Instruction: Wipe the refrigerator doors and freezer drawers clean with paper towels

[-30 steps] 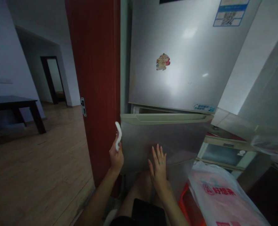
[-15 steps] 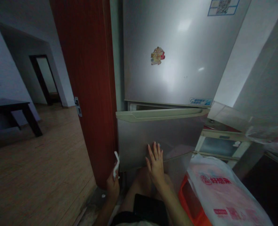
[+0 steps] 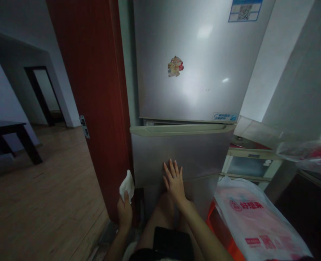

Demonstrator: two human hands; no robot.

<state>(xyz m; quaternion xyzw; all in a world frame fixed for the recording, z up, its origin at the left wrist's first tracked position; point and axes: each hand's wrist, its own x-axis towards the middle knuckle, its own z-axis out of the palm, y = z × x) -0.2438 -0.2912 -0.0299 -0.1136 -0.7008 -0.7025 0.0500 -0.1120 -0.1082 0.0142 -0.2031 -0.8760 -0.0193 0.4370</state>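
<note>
My right hand [image 3: 174, 183] lies with fingers spread against the front of the fridge's middle door [image 3: 201, 154], a silver panel with a pale green grip along its top. A narrow dark gap shows between that door and the silver upper door [image 3: 193, 72], which carries a small figure magnet [image 3: 175, 66]. Over at the left, my left hand [image 3: 125, 210] is closed on a folded white cloth [image 3: 127, 186], or possibly tissue, held up beside the red-brown wooden door [image 3: 95, 90].
An orange crate [image 3: 222, 232] with a white plastic bag [image 3: 254, 214] on it stands to the right of my knees. Behind it is a pale cabinet [image 3: 247, 165]. A black flat object [image 3: 172, 243] rests on my lap. A dark table [image 3: 11, 127] stands far left.
The middle fridge door has swung inward, narrowing the gap, with my right hand still against it. In my left hand the white cloth has turned, showing its broad side. The view has shifted slightly.
</note>
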